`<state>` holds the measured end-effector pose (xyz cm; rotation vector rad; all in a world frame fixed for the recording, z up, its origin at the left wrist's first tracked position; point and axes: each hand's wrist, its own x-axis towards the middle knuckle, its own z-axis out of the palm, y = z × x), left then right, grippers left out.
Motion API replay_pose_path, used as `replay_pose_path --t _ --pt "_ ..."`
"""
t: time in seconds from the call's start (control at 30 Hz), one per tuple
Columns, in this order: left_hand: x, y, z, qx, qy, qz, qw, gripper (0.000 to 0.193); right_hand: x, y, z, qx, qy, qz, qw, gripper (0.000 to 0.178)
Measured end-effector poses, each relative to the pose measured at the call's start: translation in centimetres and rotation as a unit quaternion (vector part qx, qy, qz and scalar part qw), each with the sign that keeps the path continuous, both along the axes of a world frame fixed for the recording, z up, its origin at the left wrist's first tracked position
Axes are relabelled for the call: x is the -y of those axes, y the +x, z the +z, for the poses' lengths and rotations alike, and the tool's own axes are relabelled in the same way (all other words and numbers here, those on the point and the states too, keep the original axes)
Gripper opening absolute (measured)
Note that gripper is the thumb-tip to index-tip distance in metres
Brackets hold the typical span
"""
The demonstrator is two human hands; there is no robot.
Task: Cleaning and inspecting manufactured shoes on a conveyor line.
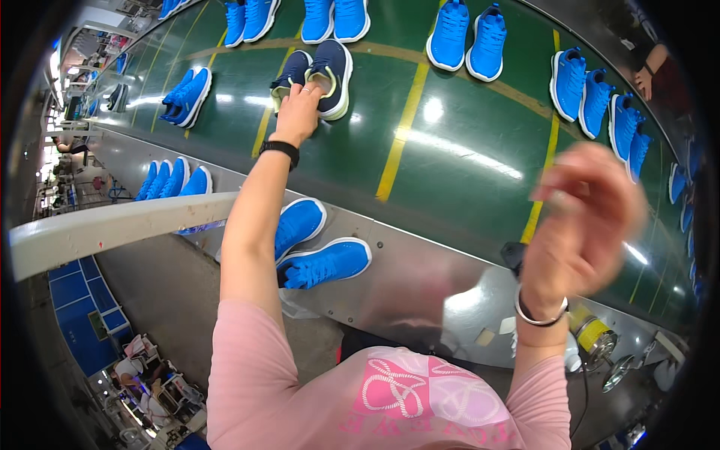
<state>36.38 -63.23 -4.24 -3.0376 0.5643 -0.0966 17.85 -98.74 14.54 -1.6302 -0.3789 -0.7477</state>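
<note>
Pinching with left grip the adjoining heel collars of navy shoes at far left on the green conveyor belt. Holding right grip, blurred and loosely curled, at right near the belt; cannot tell whether pressed together. At near left on metal bench: two blue shoes.
</note>
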Motion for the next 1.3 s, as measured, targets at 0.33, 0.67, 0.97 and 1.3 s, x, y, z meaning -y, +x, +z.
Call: replay_pose_path --t 0.33,0.67,0.97,1.3 --pt "9.8 -7.5 9.6 -0.094 -0.418 0.040 0.903 0.033 -1.6 -1.5 -13.4 -0.323 -0.043 0.073 0.942 0.057" --pt "14.6 -25.5 16.5 -0.426 -0.616 0.152 0.645 0.019 -1.0 -9.0 -12.2 -0.298 0.110 0.206 0.926 0.114" --pt "15.2 -37.3 17.8 -0.029 -0.311 -0.192 0.930 0.028 -1.7 -22.2 -13.4 -0.364 0.315 0.307 0.821 0.109" --pt "15.4 -48.8 14.4 -0.137 -0.454 -0.158 0.866 0.056 -0.8 -32.9 -14.4 -0.357 0.261 0.316 0.839 0.101"
